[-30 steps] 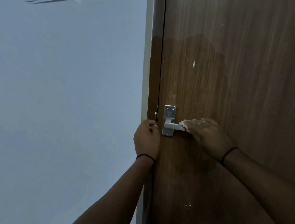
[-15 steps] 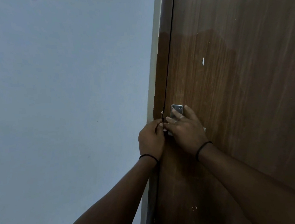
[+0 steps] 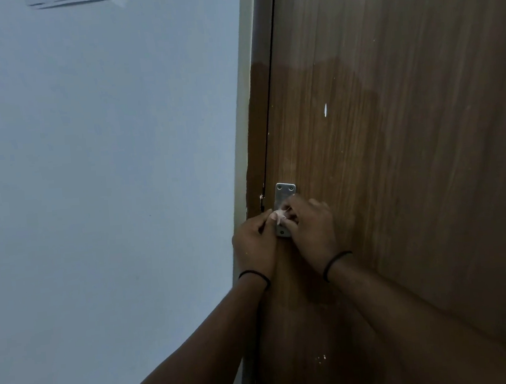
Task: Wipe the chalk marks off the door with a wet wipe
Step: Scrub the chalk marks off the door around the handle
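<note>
No writing or brand could be read anywhere. Both hands met at the metal latch plate (image 3: 285,192) on the wooden door (image 3: 410,147). The left hand (image 3: 254,243) and the right hand (image 3: 312,232) had their fingers curled, pinching the crumpled wet wipe (image 3: 280,215) between them, right in front of the plate. Above the hands a small white mark (image 3: 325,110) sat on the door; below them, pale specks (image 3: 321,358). Left of the hands stood the door frame (image 3: 242,131) and a pale blue wall (image 3: 91,175). A black band (image 3: 335,261) circled each wrist.
</note>
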`<state>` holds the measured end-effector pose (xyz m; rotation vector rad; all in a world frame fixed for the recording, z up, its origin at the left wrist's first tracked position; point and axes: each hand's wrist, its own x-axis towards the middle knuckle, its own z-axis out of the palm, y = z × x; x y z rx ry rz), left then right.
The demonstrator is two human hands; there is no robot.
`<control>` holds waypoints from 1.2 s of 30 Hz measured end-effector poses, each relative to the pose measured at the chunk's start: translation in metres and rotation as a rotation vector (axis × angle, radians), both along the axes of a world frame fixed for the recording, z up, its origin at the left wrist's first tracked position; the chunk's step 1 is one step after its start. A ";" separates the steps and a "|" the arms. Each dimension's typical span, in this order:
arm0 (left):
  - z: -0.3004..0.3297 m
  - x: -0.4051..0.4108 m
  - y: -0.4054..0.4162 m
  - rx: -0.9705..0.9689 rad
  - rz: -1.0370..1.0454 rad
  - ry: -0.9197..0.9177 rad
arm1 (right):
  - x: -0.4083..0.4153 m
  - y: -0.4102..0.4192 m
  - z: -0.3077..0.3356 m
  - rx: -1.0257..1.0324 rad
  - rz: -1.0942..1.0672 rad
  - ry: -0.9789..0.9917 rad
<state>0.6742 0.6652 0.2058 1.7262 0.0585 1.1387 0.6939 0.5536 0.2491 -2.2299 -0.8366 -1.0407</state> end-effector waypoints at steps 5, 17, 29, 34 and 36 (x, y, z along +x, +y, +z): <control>0.007 -0.001 0.000 0.066 -0.008 0.011 | -0.001 0.008 0.001 0.035 0.085 -0.001; 0.031 0.012 -0.012 -0.486 -0.132 0.276 | -0.021 -0.061 0.011 0.142 -0.031 0.047; 0.029 -0.013 -0.049 -0.894 -0.621 0.403 | -0.039 -0.059 -0.018 0.118 0.069 -0.146; 0.028 -0.013 -0.047 -0.821 -0.765 0.457 | -0.033 -0.053 -0.016 -0.052 0.126 0.064; 0.028 -0.015 -0.040 -0.803 -0.870 0.518 | -0.029 -0.053 -0.012 -0.094 0.102 0.044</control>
